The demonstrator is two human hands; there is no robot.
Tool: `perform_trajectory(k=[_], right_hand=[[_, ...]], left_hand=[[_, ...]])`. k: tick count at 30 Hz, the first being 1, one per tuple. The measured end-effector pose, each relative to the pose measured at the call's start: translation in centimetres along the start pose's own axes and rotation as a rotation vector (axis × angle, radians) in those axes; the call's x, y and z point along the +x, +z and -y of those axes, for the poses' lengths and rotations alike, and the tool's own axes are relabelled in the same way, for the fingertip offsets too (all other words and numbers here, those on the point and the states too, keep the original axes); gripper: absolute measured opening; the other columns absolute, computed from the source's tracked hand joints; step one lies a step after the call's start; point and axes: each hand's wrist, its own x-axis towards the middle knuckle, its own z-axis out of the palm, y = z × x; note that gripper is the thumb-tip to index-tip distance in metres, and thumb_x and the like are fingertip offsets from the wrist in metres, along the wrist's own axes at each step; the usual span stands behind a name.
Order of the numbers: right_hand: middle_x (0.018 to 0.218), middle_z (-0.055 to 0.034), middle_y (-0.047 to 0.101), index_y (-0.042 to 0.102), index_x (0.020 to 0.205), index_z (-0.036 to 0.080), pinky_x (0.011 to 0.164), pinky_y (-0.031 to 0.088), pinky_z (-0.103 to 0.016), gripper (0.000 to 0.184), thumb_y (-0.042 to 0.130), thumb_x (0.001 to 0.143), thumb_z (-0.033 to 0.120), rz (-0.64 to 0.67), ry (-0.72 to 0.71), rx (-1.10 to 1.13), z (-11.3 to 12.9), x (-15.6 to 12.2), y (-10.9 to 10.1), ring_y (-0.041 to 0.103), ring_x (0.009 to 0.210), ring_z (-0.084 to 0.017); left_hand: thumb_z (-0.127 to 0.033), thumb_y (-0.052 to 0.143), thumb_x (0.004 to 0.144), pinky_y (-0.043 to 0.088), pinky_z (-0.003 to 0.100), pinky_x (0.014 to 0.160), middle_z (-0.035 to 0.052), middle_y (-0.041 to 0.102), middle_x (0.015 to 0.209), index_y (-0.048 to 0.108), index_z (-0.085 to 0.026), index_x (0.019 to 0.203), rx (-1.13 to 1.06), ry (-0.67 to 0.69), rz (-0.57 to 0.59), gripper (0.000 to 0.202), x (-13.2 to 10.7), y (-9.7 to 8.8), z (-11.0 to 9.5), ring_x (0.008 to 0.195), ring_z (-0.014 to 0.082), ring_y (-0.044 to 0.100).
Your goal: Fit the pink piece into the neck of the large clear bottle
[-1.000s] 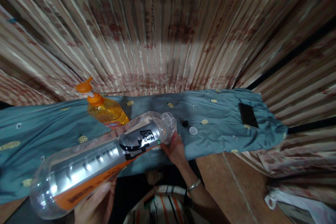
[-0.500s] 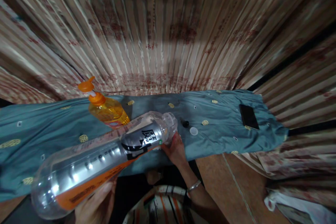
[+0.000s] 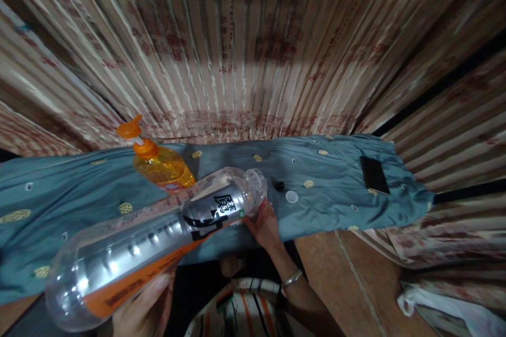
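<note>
A big clear plastic bottle [image 3: 158,242] with a silver and orange label lies tilted across the view, its mouth toward the right. My left hand [image 3: 146,305] is closed around its lower part from below. At the mouth end, my right hand [image 3: 264,224] grips a small clear plastic container [image 3: 259,189]. The bottle's neck meets this container, but I cannot tell how far inside it reaches. A small black cap [image 3: 279,186] and a round whitish lid [image 3: 291,197] lie just right of the container.
An orange pump bottle [image 3: 166,166] of yellow liquid stands behind the big bottle. Toward the right end of the teal cloth [image 3: 332,189] lies a black phone-like slab [image 3: 374,175]. Pleated curtains [image 3: 245,63] hang at the back and sides. A white bag [image 3: 446,308] is at lower right.
Both hands, the big bottle and the small container stay almost in place. The bottle's base has shifted very slightly left.
</note>
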Motion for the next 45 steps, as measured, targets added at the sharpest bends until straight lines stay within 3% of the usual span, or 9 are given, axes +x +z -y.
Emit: perform_trajectory(k=[8, 12, 16, 19, 23, 27, 33, 39, 45], right_hand=[[0.135, -0.0207, 0.062, 0.038, 0.148, 0.014, 0.101, 0.054, -0.054, 0.078, 0.074, 0.085, 0.042, 0.003, 0.012, -0.002, 0.10, -0.01, 0.00, 0.060, 0.126, -0.037], [0.137, -0.0213, 0.060, 0.035, 0.150, 0.014, 0.102, 0.053, -0.054, 0.080, 0.073, 0.086, 0.043, 0.008, -0.002, -0.004, 0.07, 0.03, 0.01, 0.060, 0.128, -0.036], [0.138, -0.0220, 0.060, 0.033, 0.151, 0.013, 0.102, 0.054, -0.055, 0.081, 0.073, 0.087, 0.043, 0.003, -0.015, -0.006, 0.02, 0.02, 0.00, 0.060, 0.128, -0.036], [0.137, -0.0220, 0.061, 0.034, 0.150, 0.013, 0.101, 0.054, -0.055, 0.082, 0.074, 0.086, 0.043, 0.000, -0.011, -0.008, 0.00, 0.00, 0.05, 0.060, 0.127, -0.037], [0.136, -0.0213, 0.061, 0.036, 0.149, 0.014, 0.101, 0.054, -0.055, 0.080, 0.076, 0.084, 0.041, -0.008, -0.001, -0.007, -0.02, -0.02, 0.11, 0.061, 0.126, -0.037], [0.135, -0.0213, 0.062, 0.037, 0.147, 0.014, 0.101, 0.053, -0.055, 0.078, 0.075, 0.084, 0.040, 0.002, -0.005, 0.010, 0.03, -0.01, 0.01, 0.060, 0.127, -0.037], [0.136, -0.0201, 0.061, 0.036, 0.149, 0.015, 0.101, 0.053, -0.054, 0.079, 0.075, 0.084, 0.040, -0.001, -0.002, 0.006, 0.05, 0.00, -0.04, 0.060, 0.126, -0.036], [0.137, -0.0222, 0.060, 0.033, 0.150, 0.013, 0.100, 0.054, -0.056, 0.079, 0.072, 0.087, 0.042, 0.000, -0.013, 0.005, 0.02, -0.14, 0.07, 0.059, 0.128, -0.037], [0.136, -0.0197, 0.061, 0.033, 0.151, 0.017, 0.099, 0.055, -0.054, 0.081, 0.074, 0.084, 0.037, -0.008, -0.007, -0.017, 0.05, -0.10, 0.12, 0.062, 0.124, -0.036]], left_hand=[[-0.021, 0.092, 0.029, 0.058, 0.020, 0.065, -0.0005, 0.076, 0.068, 0.075, -0.023, 0.063, 0.001, -0.002, -0.008, 0.038, -0.13, 0.07, 0.02, 0.058, 0.0159, 0.071], [-0.017, 0.093, 0.025, 0.059, 0.022, 0.069, -0.0022, 0.078, 0.074, 0.077, -0.025, 0.069, -0.042, -0.004, -0.027, 0.047, -0.18, 0.20, -0.03, 0.063, 0.0164, 0.073], [-0.020, 0.095, 0.024, 0.059, 0.021, 0.068, -0.0009, 0.076, 0.069, 0.076, -0.023, 0.065, -0.035, -0.012, -0.013, 0.045, 0.11, -0.08, 0.12, 0.061, 0.0160, 0.072], [-0.024, 0.096, 0.026, 0.058, 0.021, 0.068, 0.0008, 0.077, 0.070, 0.074, -0.023, 0.063, -0.030, -0.009, 0.006, 0.042, 0.09, -0.12, 0.12, 0.060, 0.0163, 0.072], [-0.019, 0.093, 0.028, 0.059, 0.022, 0.071, 0.0002, 0.080, 0.078, 0.078, -0.024, 0.073, -0.039, -0.006, 0.005, 0.047, -0.21, 0.23, -0.02, 0.064, 0.0179, 0.074], [-0.018, 0.091, 0.035, 0.059, 0.022, 0.071, -0.0004, 0.080, 0.079, 0.075, -0.025, 0.068, -0.022, 0.051, 0.052, 0.038, -0.19, 0.24, 0.05, 0.064, 0.0169, 0.073], [-0.016, 0.086, 0.034, 0.059, 0.021, 0.067, 0.0009, 0.079, 0.075, 0.078, -0.023, 0.074, -0.021, -0.055, -0.065, 0.042, 0.06, -0.19, 0.16, 0.063, 0.0179, 0.073], [-0.017, 0.089, 0.034, 0.058, 0.019, 0.066, -0.0002, 0.076, 0.068, 0.074, -0.025, 0.066, -0.021, 0.005, 0.020, 0.037, 0.12, 0.21, 0.18, 0.062, 0.0167, 0.072], [-0.016, 0.085, 0.036, 0.058, 0.021, 0.069, -0.0032, 0.077, 0.072, 0.073, -0.026, 0.068, -0.050, -0.041, -0.010, 0.036, -0.34, 0.35, -0.09, 0.063, 0.0168, 0.073]])
